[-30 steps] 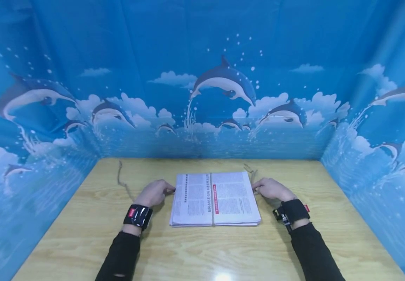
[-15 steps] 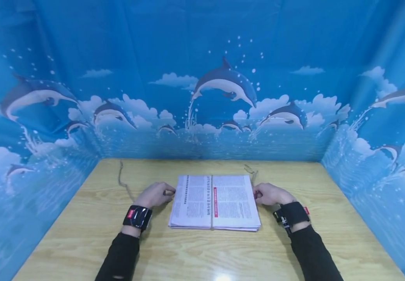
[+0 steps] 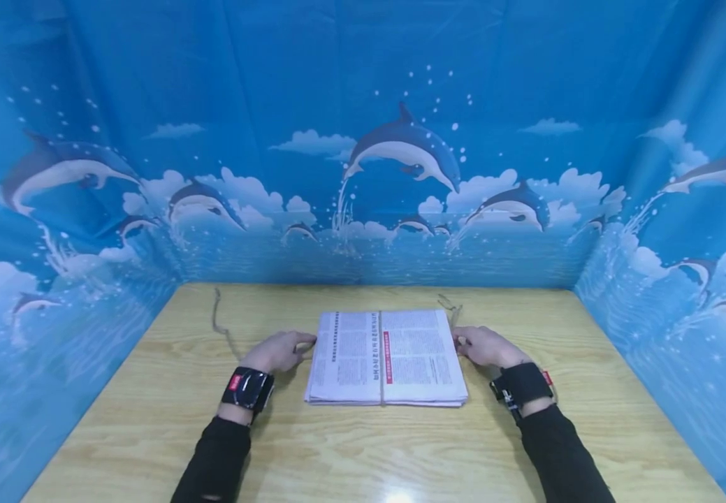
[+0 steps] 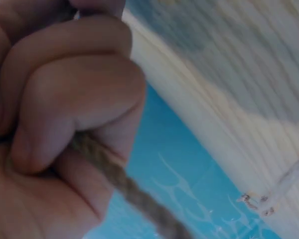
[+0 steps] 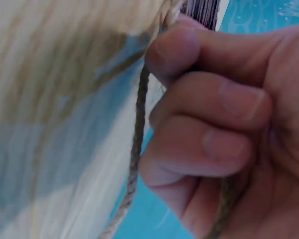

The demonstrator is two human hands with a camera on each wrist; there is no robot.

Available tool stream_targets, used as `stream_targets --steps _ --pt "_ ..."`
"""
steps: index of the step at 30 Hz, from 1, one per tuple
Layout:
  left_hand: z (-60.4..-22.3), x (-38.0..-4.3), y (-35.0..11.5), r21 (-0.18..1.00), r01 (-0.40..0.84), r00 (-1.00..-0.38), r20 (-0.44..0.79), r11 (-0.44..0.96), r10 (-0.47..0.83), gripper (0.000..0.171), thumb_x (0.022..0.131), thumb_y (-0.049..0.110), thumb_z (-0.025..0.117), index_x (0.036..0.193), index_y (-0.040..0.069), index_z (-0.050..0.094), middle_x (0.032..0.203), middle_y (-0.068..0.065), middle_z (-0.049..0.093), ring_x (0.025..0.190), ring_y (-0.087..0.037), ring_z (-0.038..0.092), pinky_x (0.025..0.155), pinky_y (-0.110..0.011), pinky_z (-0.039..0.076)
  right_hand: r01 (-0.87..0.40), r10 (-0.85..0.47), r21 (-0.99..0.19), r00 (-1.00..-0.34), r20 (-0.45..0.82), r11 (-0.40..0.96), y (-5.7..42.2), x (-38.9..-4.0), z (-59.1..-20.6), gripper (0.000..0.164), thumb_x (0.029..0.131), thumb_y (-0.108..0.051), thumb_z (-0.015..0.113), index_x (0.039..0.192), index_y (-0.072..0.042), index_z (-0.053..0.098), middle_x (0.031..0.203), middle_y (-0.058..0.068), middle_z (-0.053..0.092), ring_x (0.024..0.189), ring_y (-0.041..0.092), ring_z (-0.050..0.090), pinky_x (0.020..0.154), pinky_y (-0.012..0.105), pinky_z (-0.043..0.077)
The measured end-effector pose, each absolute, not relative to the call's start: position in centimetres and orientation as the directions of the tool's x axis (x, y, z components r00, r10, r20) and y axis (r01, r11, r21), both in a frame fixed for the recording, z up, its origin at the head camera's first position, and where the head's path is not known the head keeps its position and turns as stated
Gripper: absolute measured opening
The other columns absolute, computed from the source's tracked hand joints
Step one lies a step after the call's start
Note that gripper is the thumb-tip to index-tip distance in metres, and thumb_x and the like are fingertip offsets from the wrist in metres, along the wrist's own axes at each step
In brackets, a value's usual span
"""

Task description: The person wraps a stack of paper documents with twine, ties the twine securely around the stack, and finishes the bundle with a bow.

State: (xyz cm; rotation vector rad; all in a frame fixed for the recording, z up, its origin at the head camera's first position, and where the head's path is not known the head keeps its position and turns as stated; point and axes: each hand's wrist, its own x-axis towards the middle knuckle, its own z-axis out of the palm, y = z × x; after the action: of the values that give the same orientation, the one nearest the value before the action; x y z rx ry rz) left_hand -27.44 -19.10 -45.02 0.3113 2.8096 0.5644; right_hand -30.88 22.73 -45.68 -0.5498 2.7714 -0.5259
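Blue dolphin-printed fabric curtain (image 3: 243, 77) around a pale wood-grain table (image 3: 337, 454), with a flat stack of white printed newspapers (image 3: 350, 363) near its middle.
The left hand (image 3: 282, 351) and right hand (image 3: 487, 346) stand at the stack's two sides, a black strap (image 3: 247, 388) on each wrist. Both hands' fingers are curled round thin brown twisted rope (image 4: 124, 180), hiding part of its run beside the papers. A loose rope tail (image 3: 214, 314) lies beyond the left hand, a looped one beyond the right; a brown strand (image 3: 382, 391) crosses the stack from far edge to near. Against half a second ago, the stack sits slightly nearer the back curtain; both hands remain at its sides.
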Motion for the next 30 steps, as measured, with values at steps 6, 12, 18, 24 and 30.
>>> stream_targets --steps 6,12,18,24,30 --pt "-45.0 -27.9 -18.8 0.411 0.151 -0.955 -0.176 0.899 0.240 0.043 0.092 0.009 0.062 0.134 0.018 0.060 0.139 -0.013 0.057 0.133 -0.038 0.048 0.109 -0.057 0.036 -0.319 -0.402 -0.394 -0.904 -0.145 0.862 23.0 -31.3 -45.5 0.019 0.099 -0.010 0.052 0.100 -0.019 0.068 0.075 0.001 0.059 0.058 0.016 0.044 0.058 0.030 0.036" --pt "-45.4 -27.7 -18.9 0.415 0.175 -0.958 -0.139 0.893 0.252 0.033 0.092 0.011 0.064 0.125 0.016 0.067 0.130 -0.010 0.065 0.127 -0.034 0.055 0.107 -0.052 0.040 -0.372 -0.446 -0.397 -0.889 -0.109 0.839 23.0 -30.9 -45.6 0.024 0.100 -0.007 0.050 0.094 -0.019 0.070 0.090 0.000 0.068 0.072 0.013 0.053 0.070 0.033 0.044" --pt "-45.4 -27.7 -19.1 0.442 0.187 -0.955 -0.128 0.877 0.268 0.036 0.090 0.006 0.065 0.124 0.015 0.068 0.129 -0.011 0.065 0.126 -0.034 0.056 0.106 -0.051 0.041 -0.381 -0.462 -0.427 -0.881 -0.101 0.820 23.2 -31.1 -45.5 0.025 0.100 -0.005 0.049 0.093 -0.017 0.070 0.086 0.000 0.067 0.070 0.012 0.051 0.067 0.031 0.043" --pt "-44.9 -27.9 -19.9 0.434 0.158 -0.961 -0.139 0.887 0.239 0.022 0.086 0.015 0.072 0.108 0.013 0.073 0.112 -0.009 0.071 0.101 -0.026 0.066 0.088 -0.044 0.052 -0.355 -0.513 -0.536 -0.840 -0.178 0.766 24.1 -30.9 -44.8 0.015 0.098 -0.006 0.054 0.098 -0.009 0.069 0.070 0.004 0.060 0.058 0.011 0.048 0.055 0.025 0.040" --pt "-43.7 -27.5 -22.1 0.473 0.088 -0.971 -0.156 0.877 0.182 0.014 0.086 0.019 0.073 0.077 0.010 0.070 0.067 0.000 0.059 0.058 -0.014 0.049 0.052 -0.030 0.040 -0.324 -0.473 -0.536 -0.866 -0.164 0.780 26.1 -30.7 -43.2 0.016 0.095 -0.014 0.063 0.084 -0.004 0.069 0.065 -0.003 0.053 0.058 0.010 0.045 0.055 0.025 0.038"
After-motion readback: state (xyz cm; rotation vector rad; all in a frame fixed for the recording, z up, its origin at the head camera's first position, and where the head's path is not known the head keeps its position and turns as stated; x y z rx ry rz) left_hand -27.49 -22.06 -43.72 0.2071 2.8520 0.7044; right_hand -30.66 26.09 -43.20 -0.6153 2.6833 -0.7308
